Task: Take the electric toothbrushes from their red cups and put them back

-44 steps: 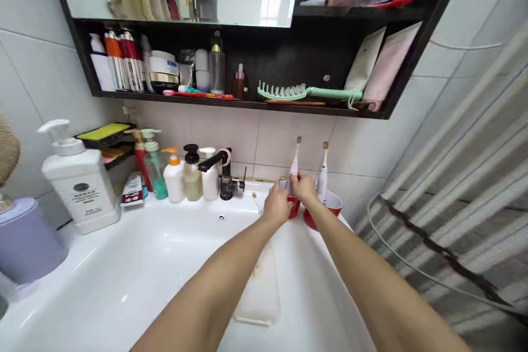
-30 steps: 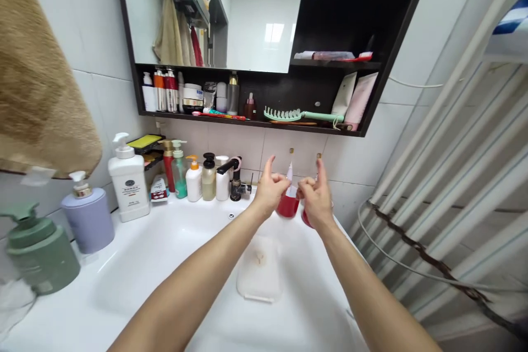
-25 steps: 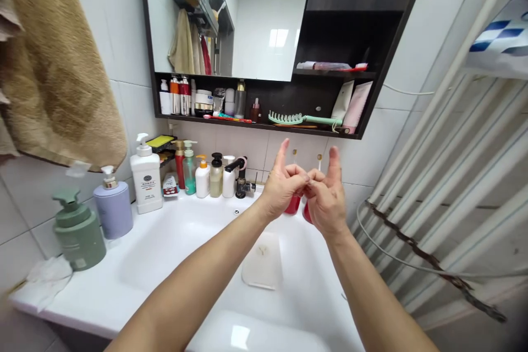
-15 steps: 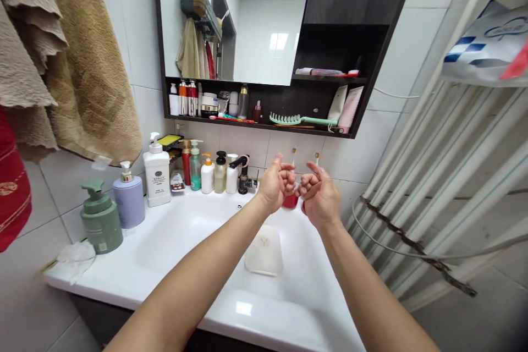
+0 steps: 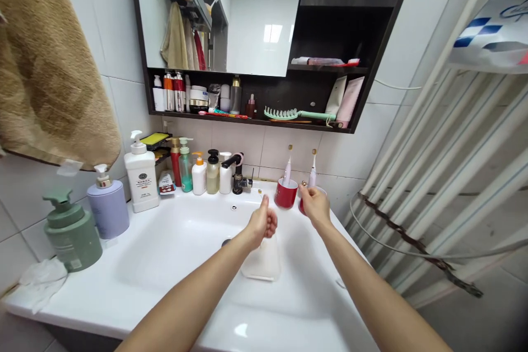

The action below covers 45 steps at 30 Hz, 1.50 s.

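My left hand hangs over the basin with its fingers curled loosely into the palm and its thumb up; I see nothing in it. Below it a pale rectangular tray lies in the white sink. My right hand is closed in a pinch, with a small gold-brown thing at its fingertips that I cannot make out. Behind that hand a red cup is partly hidden, with an electric toothbrush upright in it. Left of it stands another red cup with an electric toothbrush.
A black faucet stands at the sink's back edge, beside a small golden piece. Several pump bottles line the left rim. Above is a mirrored cabinet with a green hairbrush. Radiator pipes run along the right.
My hands were close together before the cups and have moved apart. The left came down and left; the right closed at the right-hand cup. The view has shifted slightly.
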Each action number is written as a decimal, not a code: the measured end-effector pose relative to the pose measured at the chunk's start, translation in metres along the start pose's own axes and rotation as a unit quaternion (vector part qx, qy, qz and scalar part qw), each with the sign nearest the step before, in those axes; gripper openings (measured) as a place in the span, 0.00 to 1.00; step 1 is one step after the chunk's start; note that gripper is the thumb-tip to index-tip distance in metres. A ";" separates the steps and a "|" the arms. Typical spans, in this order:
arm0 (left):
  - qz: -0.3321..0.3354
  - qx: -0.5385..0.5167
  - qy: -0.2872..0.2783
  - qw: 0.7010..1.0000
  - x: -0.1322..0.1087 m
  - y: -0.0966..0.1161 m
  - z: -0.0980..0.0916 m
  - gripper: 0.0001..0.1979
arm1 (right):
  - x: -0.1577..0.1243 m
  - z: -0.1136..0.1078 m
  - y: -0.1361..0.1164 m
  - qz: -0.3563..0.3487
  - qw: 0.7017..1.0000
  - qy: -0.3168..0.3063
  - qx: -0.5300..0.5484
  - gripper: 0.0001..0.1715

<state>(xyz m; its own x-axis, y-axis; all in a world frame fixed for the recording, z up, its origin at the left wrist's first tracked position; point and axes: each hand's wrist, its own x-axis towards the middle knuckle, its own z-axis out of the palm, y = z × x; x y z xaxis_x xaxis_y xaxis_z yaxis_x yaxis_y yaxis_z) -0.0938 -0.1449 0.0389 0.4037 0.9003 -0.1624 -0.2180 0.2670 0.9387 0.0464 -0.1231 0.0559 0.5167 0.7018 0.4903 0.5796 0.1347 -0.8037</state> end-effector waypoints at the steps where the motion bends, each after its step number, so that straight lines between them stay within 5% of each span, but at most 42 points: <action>1: -0.016 0.008 0.011 1.000 0.003 -0.015 -0.007 0.28 | 0.011 -0.001 0.013 0.011 0.999 0.019 -0.042 0.16; 5: -0.069 0.032 0.032 0.997 0.009 -0.060 -0.028 0.28 | 0.045 -0.003 0.053 0.042 0.986 0.023 -0.157 0.16; 9: -0.089 0.049 0.030 0.994 0.013 -0.074 -0.035 0.28 | 0.054 -0.004 0.072 0.036 0.972 -0.030 -0.230 0.09; 20: 0.012 0.112 0.069 0.991 0.015 -0.065 -0.033 0.17 | -0.032 -0.045 0.064 -0.118 0.944 -0.114 -0.287 0.08; 26: 0.141 0.169 0.097 0.971 0.031 -0.042 -0.020 0.13 | -0.078 -0.008 0.053 -0.136 0.949 -0.192 -0.209 0.06; 33: 0.146 0.188 0.086 0.967 0.052 -0.055 -0.037 0.21 | -0.101 0.036 0.051 -0.113 0.950 -0.251 -0.147 0.03; 40: 0.143 0.163 0.093 0.972 0.050 -0.066 -0.051 0.22 | -0.099 0.042 0.050 -0.109 0.946 -0.271 -0.139 0.06; 45: 0.154 0.150 0.076 0.974 0.039 -0.068 -0.056 0.21 | -0.071 0.048 0.037 -0.079 0.976 -0.190 -0.072 0.22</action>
<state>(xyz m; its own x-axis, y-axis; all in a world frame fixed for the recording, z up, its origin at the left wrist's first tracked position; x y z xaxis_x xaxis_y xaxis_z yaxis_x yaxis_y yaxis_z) -0.1129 -0.1085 -0.0488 0.2184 0.9686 0.1184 -0.0284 -0.1150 0.9930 0.0004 -0.1345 -0.0250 0.1583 0.8926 0.4222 0.7297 0.1823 -0.6590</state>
